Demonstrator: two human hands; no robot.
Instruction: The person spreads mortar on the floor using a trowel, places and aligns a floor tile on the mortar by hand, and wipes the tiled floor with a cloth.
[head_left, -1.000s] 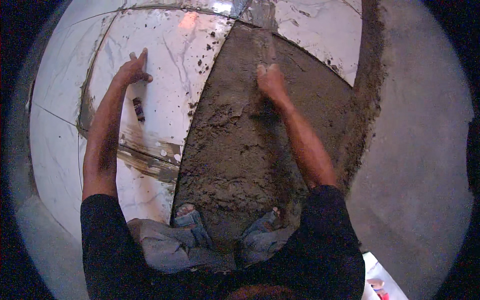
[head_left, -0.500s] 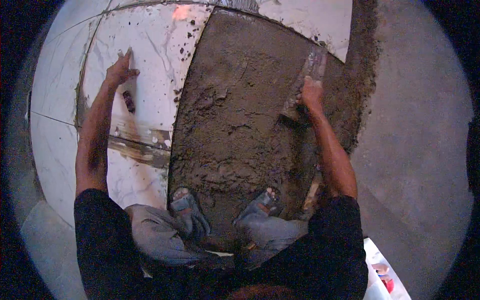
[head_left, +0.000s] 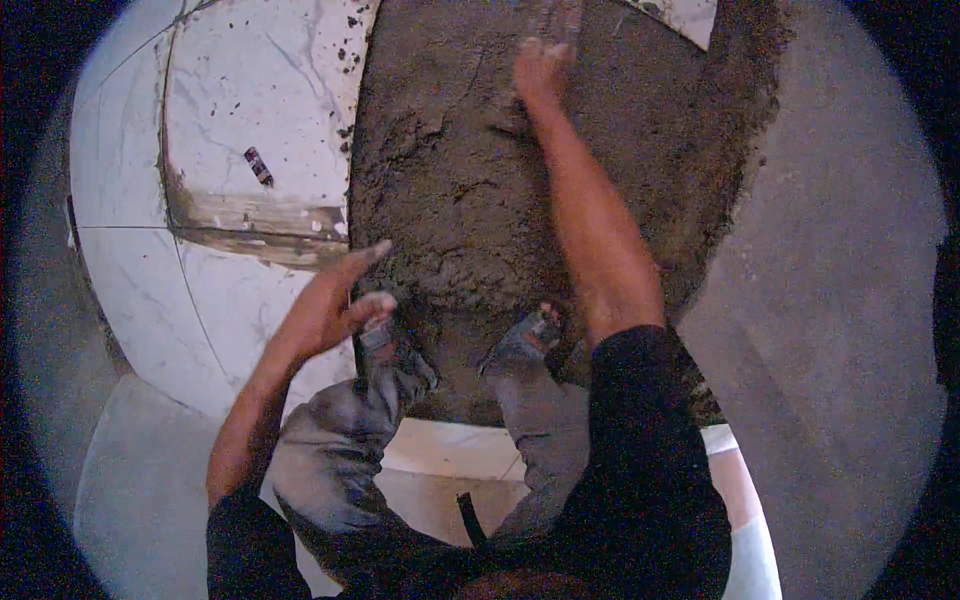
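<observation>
The right hand (head_left: 543,75) is at the far side of the scene, over the wet brown mortar (head_left: 450,200); its fingers are curled closed around the grip of a flat trowel (head_left: 556,18), which lies on the far part of the mortar, its length running from near to far; the grip itself is hidden inside the fist, the middle of the blade is covered by the hand, and the far end is cut off by the upper edge of the view; the blade's near end is dim against the mortar and hard to make out.

The left hand (head_left: 340,310) is nearer and to the left, above the border between the white tiles (head_left: 270,80) and the mortar; its index finger and thumb are spread well apart, the index finger pointing to the far right, the thumb in front of the left foot (head_left: 380,340); the other fingers are hidden, so their bend cannot be told, nor whether the hand touches the surface below.

A small dark object (head_left: 258,166) lies on the tile at the far left, its kind too small to tell; a smeared brownish strip (head_left: 260,222) crosses the tiles on its near side; the right foot (head_left: 545,320) stands on the mortar, partly blurred.
</observation>
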